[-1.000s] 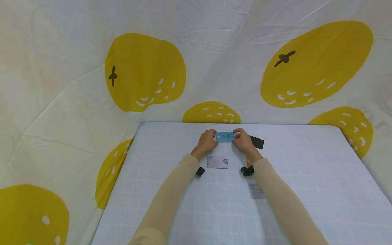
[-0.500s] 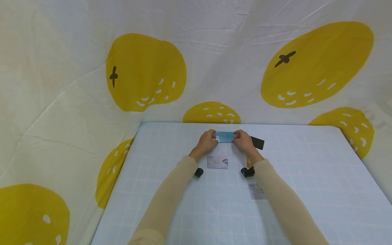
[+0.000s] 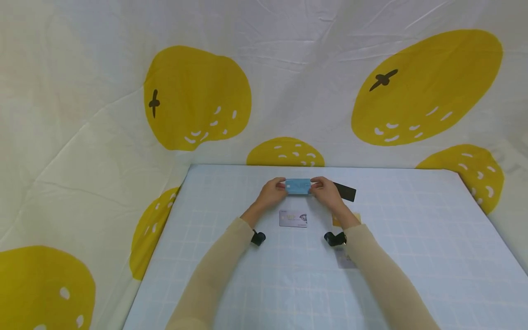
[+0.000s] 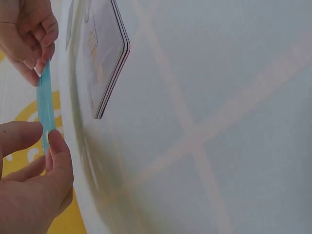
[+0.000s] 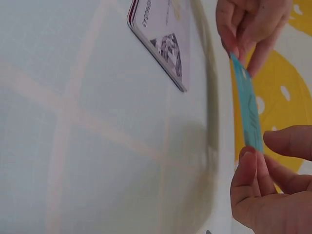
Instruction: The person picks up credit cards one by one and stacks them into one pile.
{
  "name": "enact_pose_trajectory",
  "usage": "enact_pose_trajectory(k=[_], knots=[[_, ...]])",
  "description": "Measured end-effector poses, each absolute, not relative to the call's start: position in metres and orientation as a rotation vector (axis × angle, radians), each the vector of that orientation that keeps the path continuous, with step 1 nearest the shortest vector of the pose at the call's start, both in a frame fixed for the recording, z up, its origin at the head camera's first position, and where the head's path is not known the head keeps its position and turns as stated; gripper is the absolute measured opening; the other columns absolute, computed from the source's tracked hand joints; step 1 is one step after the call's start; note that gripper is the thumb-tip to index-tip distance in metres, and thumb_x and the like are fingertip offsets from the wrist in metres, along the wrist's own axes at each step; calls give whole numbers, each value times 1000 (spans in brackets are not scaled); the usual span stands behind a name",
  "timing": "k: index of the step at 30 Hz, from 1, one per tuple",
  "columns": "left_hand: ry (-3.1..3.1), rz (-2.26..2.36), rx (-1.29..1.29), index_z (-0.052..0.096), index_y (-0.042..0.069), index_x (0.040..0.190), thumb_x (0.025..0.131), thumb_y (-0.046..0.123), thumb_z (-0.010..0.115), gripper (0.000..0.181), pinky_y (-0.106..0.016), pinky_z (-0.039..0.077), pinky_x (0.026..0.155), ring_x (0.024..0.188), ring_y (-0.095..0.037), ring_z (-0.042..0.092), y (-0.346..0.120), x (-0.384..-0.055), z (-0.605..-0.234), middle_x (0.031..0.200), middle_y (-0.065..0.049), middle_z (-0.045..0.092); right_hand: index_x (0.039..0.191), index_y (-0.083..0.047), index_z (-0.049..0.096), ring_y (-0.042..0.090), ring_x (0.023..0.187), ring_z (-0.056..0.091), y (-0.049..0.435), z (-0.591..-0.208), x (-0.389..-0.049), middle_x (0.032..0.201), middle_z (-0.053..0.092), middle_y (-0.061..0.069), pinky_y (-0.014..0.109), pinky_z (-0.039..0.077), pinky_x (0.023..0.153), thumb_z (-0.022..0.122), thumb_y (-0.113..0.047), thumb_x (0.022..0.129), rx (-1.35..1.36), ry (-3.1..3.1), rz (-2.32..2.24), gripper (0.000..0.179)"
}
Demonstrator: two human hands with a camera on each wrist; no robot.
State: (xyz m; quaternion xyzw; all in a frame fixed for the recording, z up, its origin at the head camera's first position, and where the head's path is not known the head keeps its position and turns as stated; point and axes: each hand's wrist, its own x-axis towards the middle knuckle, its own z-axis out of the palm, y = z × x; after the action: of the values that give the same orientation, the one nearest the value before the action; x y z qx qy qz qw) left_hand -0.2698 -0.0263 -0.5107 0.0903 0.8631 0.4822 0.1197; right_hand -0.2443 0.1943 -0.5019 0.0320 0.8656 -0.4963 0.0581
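A light blue card [image 3: 298, 186] is held by its two short ends between both hands, raised above the table near its far edge. My left hand [image 3: 271, 192] pinches the left end between thumb and fingers. At the other end, my right hand [image 3: 327, 193] grips with its fingertips, and faint lettering shows on the card in the right wrist view. Below the hands lies a small stack of pale silver cards [image 3: 293, 218], its layered edges showing in the left wrist view. A dark card [image 3: 345, 192] lies just right of my right hand, partly covered by it.
A yellow card [image 3: 354, 218] and another pale card [image 3: 344, 260] lie partly hidden by the right forearm. Black wrist cameras [image 3: 258, 238] sit on both wrists. Behind the light checked tabletop [image 3: 412, 220] hangs a white cloth [image 3: 297, 91] printed with yellow fruit.
Both hands have shifted slightly left and nearer with the blue card. Its face has tilted, so the large lettering no longer reads clearly in the head view. More of the yellow card shows.
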Motion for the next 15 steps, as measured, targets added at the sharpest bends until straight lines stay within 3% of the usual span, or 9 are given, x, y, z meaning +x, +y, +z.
enact_pose_trajectory(k=[8, 15], knots=[[2483, 1498, 357, 55, 5, 141, 95, 11, 64, 47, -39, 49, 98, 114, -29, 62, -46, -251, -502, 124, -16, 64, 137, -1, 54, 32, 99, 63, 187, -493, -220, 119, 61, 19, 35, 51, 84, 60, -14, 100, 69, 2529, -1631, 40], [2470, 1484, 368, 55, 6, 142, 96, 13, 64, 47, -38, 50, 96, 113, -28, 63, -60, -231, -498, 124, -13, 65, 137, -5, 55, 27, 95, 62, 181, -494, -201, 116, 62, 15, 35, 52, 85, 60, -20, 100, 34, 2517, -1621, 40]])
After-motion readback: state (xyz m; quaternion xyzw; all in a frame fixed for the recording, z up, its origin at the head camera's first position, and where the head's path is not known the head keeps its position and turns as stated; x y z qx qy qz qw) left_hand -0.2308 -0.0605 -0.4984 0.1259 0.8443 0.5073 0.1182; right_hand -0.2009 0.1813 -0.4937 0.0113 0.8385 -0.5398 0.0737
